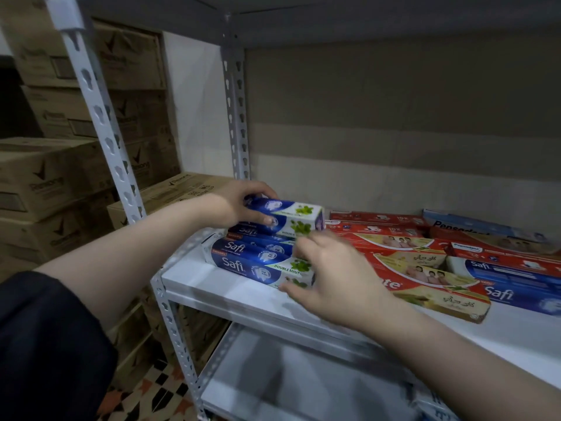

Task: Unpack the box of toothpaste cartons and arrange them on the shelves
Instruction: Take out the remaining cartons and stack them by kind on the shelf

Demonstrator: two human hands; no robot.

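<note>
1. On the white shelf (212,287), at its left end just inside the front upright (100,117), a small stack of blue Safi cartons (258,256) lay lengthwise.
2. The left hand (239,205) had its fingers curled over the far side and its thumb on the near side of the top Safi carton (291,215), grasping it at its left end, on or just above that stack; whether it had fully settled could not be told.
3. The right hand (328,271) was blurred, its fingers spread and fairly straight against the right ends of the stacked cartons, apparently squaring them rather than gripping any.
4. To the right of the stack, red cartons (403,268) lay flat in rows, with a Pepsodent carton (473,229) and another blue Safi carton (513,284) beyond them towards the shelf's right end.
5. Judged from this, the arranging was well under way: several brands were already laid on this shelf, though bare board remained in front of the stack.
6. Below the stack, the lower shelf (273,375) showed no cartons in its visible part.
7. The box being unpacked was out of sight, so how many cartons remained could not be judged.
8. Left of the upright, brown shipping boxes (45,183) stood piled.
</note>
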